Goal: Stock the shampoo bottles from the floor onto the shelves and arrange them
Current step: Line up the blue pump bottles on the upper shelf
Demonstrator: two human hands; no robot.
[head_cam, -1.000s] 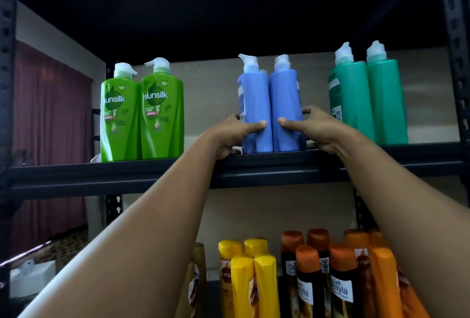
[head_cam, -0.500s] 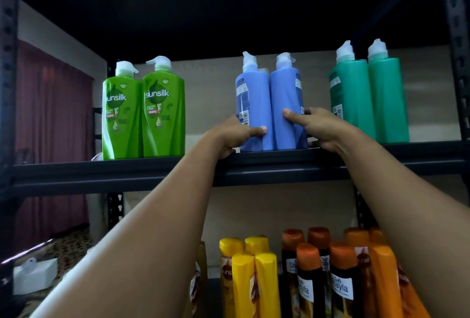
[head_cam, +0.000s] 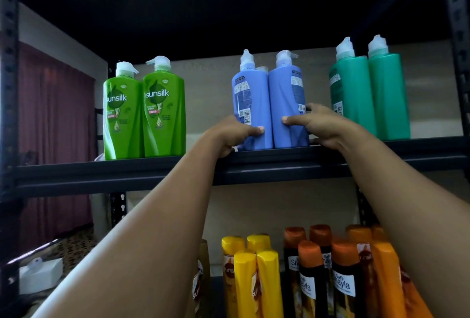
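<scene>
1. Two blue pump bottles stand upright and touching on the upper shelf [head_cam: 101, 172], between a green pair [head_cam: 143, 114] and a teal pair [head_cam: 368, 94].
2. The left hand [head_cam: 229, 134] grips the left blue bottle [head_cam: 250, 104] low, thumb across its front.
3. The right hand [head_cam: 323, 124] wraps the right blue bottle [head_cam: 286, 104], fingers probably round its far side.
4. Yellow bottles [head_cam: 251, 279] and orange-capped bottles [head_cam: 330, 274] crowd the shelf below.

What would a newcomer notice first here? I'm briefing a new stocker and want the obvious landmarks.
Both arms reaching up to the upper shelf: the left hand and right hand each grip one of the two blue pump bottles at its middle. The green Sunsilk pair stands to their left, the teal pair to their right.
</scene>
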